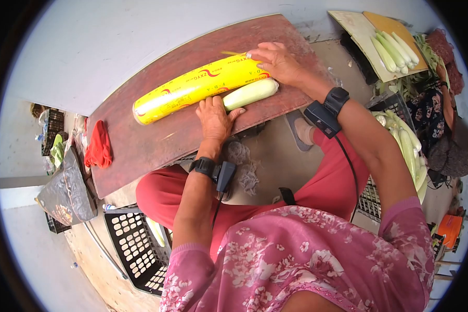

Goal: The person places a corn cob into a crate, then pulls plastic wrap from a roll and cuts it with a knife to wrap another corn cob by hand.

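Observation:
A yellow roll of cling film (192, 86) with red and black print lies slantwise on the reddish-brown board (156, 148). Along its near side is a long, pale green, stem-like vegetable (252, 94). My left hand (215, 119) is closed around the vegetable's left end, its thumb along the near side and its fingertips against the roll. Over the roll's right end lies my right hand (280, 63), fingers stretched and apart, touching the yellow surface. Its thumb is close to the vegetable's right end. Whether loose film lies under either hand cannot be seen.
A red cloth (99, 145) lies at the board's left end. Black crates stand below, one (135, 249) at left and another (369, 200) at right with pale green vegetables (408, 148). More stalks (395, 51) rest on a panel at upper right, where another person's arm (442, 73) shows.

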A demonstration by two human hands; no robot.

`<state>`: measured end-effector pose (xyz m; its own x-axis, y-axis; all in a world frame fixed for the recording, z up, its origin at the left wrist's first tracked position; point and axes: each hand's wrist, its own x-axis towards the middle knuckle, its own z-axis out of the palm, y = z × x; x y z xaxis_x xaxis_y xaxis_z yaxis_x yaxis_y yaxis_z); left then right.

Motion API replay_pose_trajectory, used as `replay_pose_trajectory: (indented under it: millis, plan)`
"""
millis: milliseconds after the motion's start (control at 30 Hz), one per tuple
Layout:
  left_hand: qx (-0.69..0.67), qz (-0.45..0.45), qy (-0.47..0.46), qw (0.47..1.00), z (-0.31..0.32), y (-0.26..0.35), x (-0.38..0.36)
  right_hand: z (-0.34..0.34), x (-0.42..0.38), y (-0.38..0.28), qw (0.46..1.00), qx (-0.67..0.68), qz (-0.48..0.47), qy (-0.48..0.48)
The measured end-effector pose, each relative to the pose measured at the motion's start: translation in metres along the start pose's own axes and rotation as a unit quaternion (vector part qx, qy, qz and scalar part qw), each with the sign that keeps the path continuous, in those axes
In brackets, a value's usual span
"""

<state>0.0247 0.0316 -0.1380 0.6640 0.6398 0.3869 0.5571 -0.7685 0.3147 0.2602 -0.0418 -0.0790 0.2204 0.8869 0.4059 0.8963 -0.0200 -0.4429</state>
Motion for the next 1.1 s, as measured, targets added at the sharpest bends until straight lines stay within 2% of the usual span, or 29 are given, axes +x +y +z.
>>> replay_pose_trajectory:
  millis: [67,300,367,467,567,667,767,867,1100]
  plan:
    - [0.012,0.011,-0.006,1.0,-0.001,-0.002,0.002,0.004,-0.001,0.0,0.997,-0.046,0.006,-0.061]
    - [0.017,0.061,-0.007,0.998,-0.002,-0.012,0.012,0.005,0.019,0.023,0.997,0.016,-0.035,-0.061]
    - [0.017,0.047,-0.028,0.998,-0.003,-0.011,0.014,0.009,0.029,0.034,0.996,0.054,-0.047,-0.057]
    - [0.005,0.049,-0.036,0.998,-0.004,-0.01,0.015,0.004,0.031,0.012,0.995,-0.101,0.021,0.012]
    - [0.004,0.057,-0.029,0.998,-0.004,-0.011,0.015,-0.002,0.041,0.001,0.981,-0.192,-0.021,0.027]
    - [0.006,0.063,-0.023,0.998,-0.001,-0.011,0.015,0.008,0.045,0.004,0.992,-0.124,-0.01,0.024]
    - [0.001,0.059,-0.021,0.998,-0.002,-0.011,0.016,0.009,0.04,0.002,0.99,-0.138,-0.036,0.025]
    - [0.001,0.057,-0.023,0.998,0.0,-0.012,0.014,0.014,0.03,-0.004,0.981,-0.163,-0.078,0.07]
    - [0.005,0.053,-0.012,0.999,-0.003,-0.009,0.013,0.014,0.025,-0.017,0.973,-0.214,-0.076,0.036]
